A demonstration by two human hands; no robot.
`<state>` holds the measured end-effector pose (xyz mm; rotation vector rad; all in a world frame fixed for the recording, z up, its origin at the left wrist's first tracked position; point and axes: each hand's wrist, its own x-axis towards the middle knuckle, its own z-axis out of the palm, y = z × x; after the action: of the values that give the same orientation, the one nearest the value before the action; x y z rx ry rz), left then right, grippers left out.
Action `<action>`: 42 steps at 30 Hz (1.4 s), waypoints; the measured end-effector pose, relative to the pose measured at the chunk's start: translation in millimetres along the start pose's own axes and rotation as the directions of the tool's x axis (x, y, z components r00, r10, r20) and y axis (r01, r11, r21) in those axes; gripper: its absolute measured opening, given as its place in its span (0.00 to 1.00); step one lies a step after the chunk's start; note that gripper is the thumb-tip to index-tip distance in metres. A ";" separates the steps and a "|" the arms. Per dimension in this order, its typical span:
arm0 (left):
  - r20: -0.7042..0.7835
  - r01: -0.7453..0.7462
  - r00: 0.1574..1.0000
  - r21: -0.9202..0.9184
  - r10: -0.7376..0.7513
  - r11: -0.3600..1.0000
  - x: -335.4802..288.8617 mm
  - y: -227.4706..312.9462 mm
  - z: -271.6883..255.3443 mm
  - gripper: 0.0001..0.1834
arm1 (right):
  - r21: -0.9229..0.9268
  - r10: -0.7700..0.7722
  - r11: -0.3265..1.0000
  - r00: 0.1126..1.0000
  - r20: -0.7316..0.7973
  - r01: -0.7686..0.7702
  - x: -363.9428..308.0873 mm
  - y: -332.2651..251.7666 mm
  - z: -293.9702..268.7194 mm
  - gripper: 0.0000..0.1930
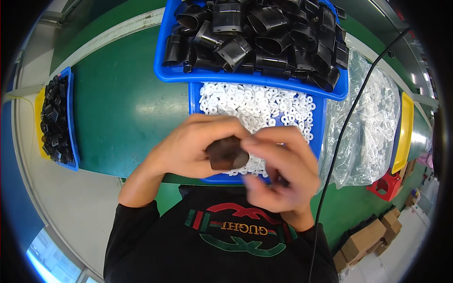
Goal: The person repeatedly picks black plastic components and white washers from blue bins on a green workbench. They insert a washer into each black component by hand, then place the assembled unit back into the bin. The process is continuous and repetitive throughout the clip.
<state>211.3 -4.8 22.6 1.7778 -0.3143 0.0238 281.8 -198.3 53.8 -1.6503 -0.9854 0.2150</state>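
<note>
In the centre of the frame, the fingers of the left hand (188,145) are closed around a dark, angular piece (225,154). The right hand (295,172) is blurred beside it, fingers half curled; I cannot tell what they hold. Behind them lie flat white rings (236,101); at the top, glossy, hollow black parts (228,18).
</note>
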 end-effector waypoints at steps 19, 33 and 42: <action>-0.043 0.217 0.974 -0.089 -0.221 0.972 0.5 3.0 7.8 0.13 | 0.753 -0.151 0.639 0.986 -0.075 0.156 32.4 -8.1 5.4 0.13; -0.003 0.186 0.982 -0.082 -0.187 0.979 0.6 2.5 6.9 0.16 | 0.755 -0.199 0.644 0.980 0.014 0.120 34.0 0.2 8.6 0.11; -0.022 0.216 0.975 -0.145 -0.221 0.966 0.2 2.7 9.7 0.11 | 0.733 -0.142 0.667 0.989 -0.051 0.134 34.8 -4.4 19.9 0.12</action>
<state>209.4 -14.6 23.0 1.6595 -0.0885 -0.1198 289.6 -159.9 63.0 -0.8171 -0.8608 0.4547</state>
